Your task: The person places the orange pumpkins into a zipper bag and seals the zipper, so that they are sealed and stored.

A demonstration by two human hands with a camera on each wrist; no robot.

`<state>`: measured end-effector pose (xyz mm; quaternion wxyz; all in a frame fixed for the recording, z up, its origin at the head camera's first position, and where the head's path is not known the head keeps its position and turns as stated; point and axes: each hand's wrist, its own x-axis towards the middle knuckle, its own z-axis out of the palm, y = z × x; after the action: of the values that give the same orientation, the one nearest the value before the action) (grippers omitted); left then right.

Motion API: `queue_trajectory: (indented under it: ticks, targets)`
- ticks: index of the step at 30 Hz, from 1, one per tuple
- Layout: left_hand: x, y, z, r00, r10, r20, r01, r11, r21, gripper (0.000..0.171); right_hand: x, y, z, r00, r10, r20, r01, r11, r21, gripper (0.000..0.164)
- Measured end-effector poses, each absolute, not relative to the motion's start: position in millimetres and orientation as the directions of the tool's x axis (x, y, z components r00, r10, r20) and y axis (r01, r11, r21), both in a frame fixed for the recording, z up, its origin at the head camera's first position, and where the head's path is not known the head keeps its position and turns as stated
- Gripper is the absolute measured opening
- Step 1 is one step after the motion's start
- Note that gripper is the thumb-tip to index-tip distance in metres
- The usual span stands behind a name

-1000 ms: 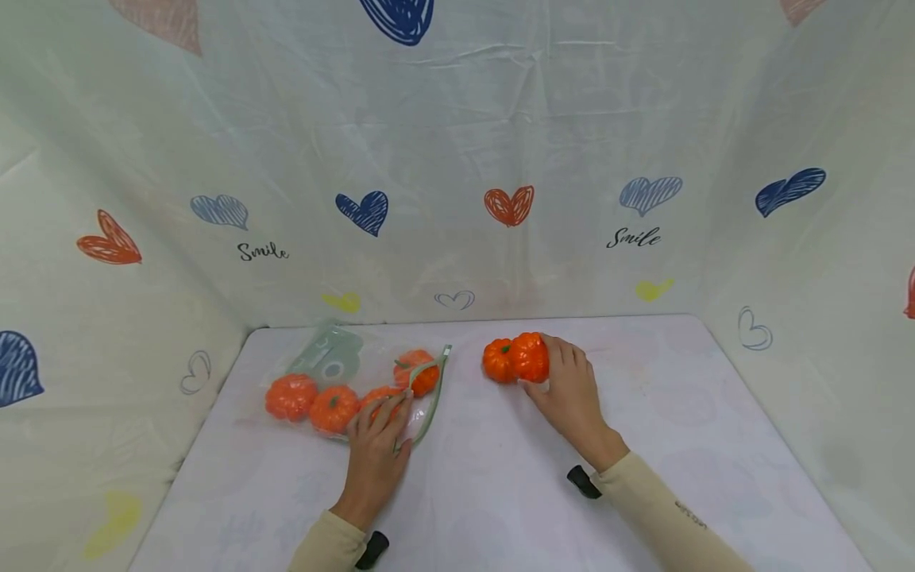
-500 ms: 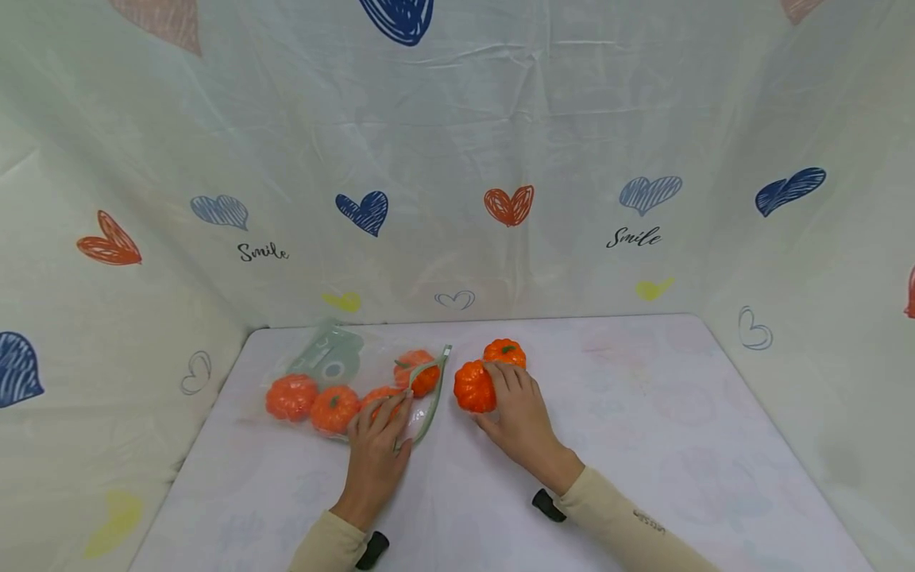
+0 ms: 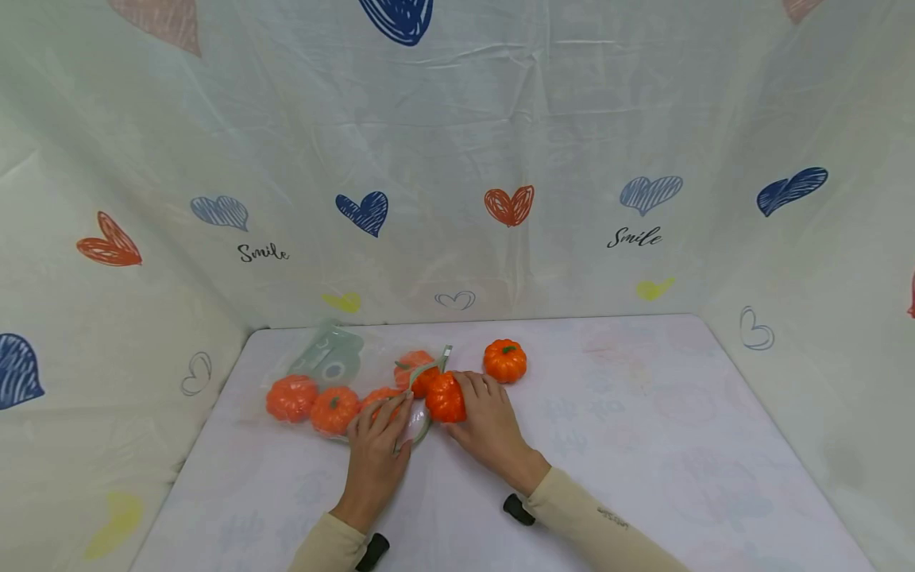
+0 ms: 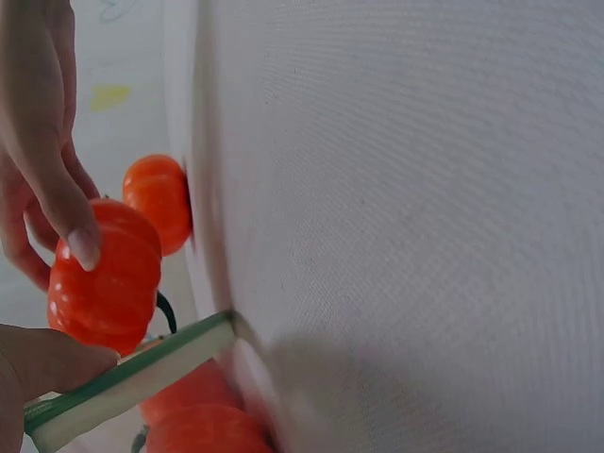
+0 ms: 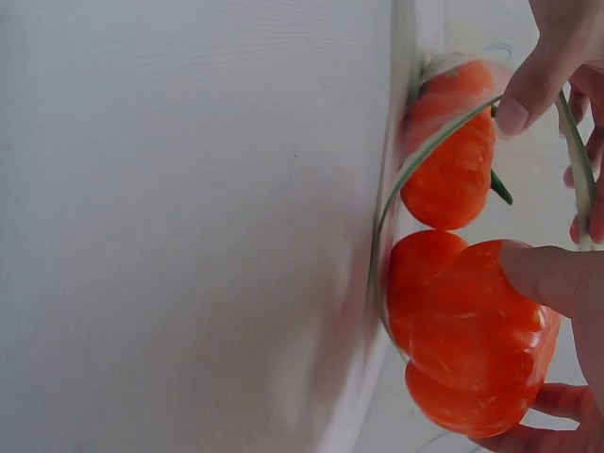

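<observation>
A clear plastic bag [image 3: 334, 353] with a green-edged mouth lies on its side at the left of the table. Several small orange pumpkins [image 3: 291, 398] sit inside it. My left hand [image 3: 375, 461] pinches the bag's rim, its thumb on the green edge [image 4: 142, 374], keeping the mouth spread. My right hand [image 3: 493, 433] grips another pumpkin [image 3: 445, 397] by its sides, fingers on one side and thumb on the other. That pumpkin is right at the bag's mouth, overlapping the green edge [image 5: 415, 162] in the right wrist view.
One loose pumpkin [image 3: 504, 361] with a green stem stands near the back of the table, beyond my right hand. The white table [image 3: 643, 445] meets a pale curtain [image 3: 457, 143] printed with hearts at the back and sides.
My right hand has carried its pumpkin left and toward me, from beside the loose pumpkin to the bag's mouth. My left hand and the bag have stayed in place.
</observation>
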<state>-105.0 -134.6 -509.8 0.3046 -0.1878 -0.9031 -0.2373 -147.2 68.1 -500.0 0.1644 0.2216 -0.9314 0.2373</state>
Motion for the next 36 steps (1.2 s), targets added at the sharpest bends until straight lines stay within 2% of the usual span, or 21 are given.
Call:
queue_trajectory:
  ticks: [10,20,31,36]
  targets:
    - [-105,-135,-510,-0.737,0.205,0.644,0.501,0.805,0.317,0.085,-152,49,-507,-0.872,-0.319,0.371,-0.456,0.805,-0.379,0.075]
    - [-105,-135,-510,-0.716,0.206,0.667,0.507,0.81,0.295,0.085,-161,32,-509,-0.871,-0.287,0.398,-0.438,0.822,-0.365,0.071]
    - [-105,-136,-511,-0.715,0.218,0.664,0.515,0.807,0.29,0.083,-171,18,-514,-0.92,-0.207,0.332,-0.338,0.848,-0.409,0.077]
    - [-105,-136,-511,-0.716,0.22,0.662,0.512,0.811,0.284,0.083,-171,17,-516,-0.923,-0.212,0.321,-0.334,0.856,-0.395,0.077]
